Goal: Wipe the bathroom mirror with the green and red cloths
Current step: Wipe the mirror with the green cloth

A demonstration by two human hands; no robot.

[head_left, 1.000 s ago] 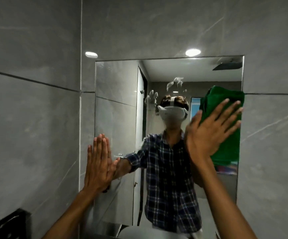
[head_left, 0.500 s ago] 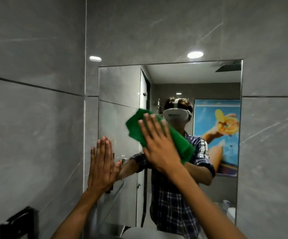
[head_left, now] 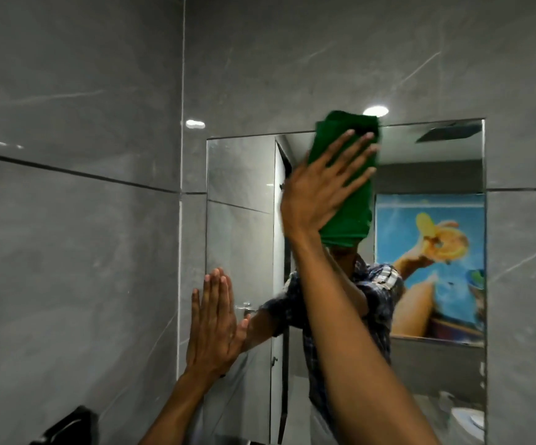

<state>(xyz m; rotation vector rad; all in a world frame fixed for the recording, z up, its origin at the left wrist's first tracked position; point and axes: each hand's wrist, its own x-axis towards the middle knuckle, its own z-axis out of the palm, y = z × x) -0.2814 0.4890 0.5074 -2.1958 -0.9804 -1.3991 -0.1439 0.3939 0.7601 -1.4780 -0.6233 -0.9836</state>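
The rectangular bathroom mirror (head_left: 241, 239) hangs on the grey tiled wall. My right hand (head_left: 321, 187) presses the folded green cloth (head_left: 350, 216) flat against the glass at the mirror's top edge, fingers spread; the cloth's upper end overlaps the tile above the frame. My left hand (head_left: 213, 322) lies flat, fingers together, on the mirror's lower left edge and holds nothing. No red cloth is in view. The mirror reflects a person in a plaid shirt, partly hidden by the cloth and my right arm.
Grey tiled walls (head_left: 77, 252) meet in a corner just left of the mirror. A black fixture (head_left: 67, 425) sits on the left wall at the bottom. The glass reflects a bright blue poster (head_left: 433, 261) and a door.
My right hand has swept the green cloth from the mirror's right side to its middle, then up to the top edge. My left hand has stayed pressed at the lower left edge.
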